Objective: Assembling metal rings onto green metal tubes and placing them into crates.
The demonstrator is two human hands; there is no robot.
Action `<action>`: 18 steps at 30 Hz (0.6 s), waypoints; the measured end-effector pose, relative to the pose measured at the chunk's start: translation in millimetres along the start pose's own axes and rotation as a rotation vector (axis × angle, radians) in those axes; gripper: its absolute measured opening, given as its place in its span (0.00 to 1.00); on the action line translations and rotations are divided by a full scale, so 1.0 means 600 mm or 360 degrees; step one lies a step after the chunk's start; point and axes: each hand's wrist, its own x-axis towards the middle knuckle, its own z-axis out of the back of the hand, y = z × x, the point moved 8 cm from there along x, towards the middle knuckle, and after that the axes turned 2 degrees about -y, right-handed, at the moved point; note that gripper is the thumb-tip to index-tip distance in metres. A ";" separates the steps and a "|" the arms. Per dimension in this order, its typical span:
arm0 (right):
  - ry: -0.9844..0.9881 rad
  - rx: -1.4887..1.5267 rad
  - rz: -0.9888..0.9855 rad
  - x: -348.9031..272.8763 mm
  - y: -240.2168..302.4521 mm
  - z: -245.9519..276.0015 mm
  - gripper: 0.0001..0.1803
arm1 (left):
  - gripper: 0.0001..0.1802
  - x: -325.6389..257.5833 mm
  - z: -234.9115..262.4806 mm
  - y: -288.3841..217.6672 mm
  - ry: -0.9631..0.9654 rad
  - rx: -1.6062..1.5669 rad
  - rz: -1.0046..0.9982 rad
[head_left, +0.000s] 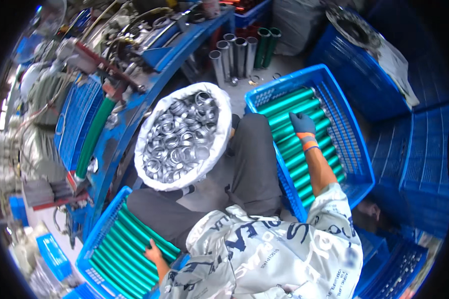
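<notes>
Tubes (119,249), glossy green, lie in blue baskets (358,185) at both sides; gloved right hand (304,124) and bare left hand (156,253) rest over some, whether fingers pinch any cannot be told.

The gloved right hand (304,124) is at green tubes (284,133) in a blue crate (358,183); the bare left hand (154,253) touches others in a second crate (104,226). Metal rings (177,139) fill a white-lined tub (225,107).

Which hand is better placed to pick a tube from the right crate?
Likely the right hand: it is over green tubes in the right crate, while the left hand is at the other crate.
</notes>
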 end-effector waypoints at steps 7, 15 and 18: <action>0.0783 0.0820 0.1167 -0.256 0.614 -0.087 0.34 | 0.55 -0.014 -0.030 -0.007 -0.0311 0.0078 -0.0112; 0.0240 -0.0492 0.1236 -0.244 0.827 -0.367 0.39 | 0.63 0.022 -0.013 0.016 -0.0267 -0.0265 0.0022; 0.0133 -0.0520 0.1356 -0.223 0.861 -0.401 0.35 | 0.62 0.046 -0.020 0.026 -0.0241 -0.0447 0.0040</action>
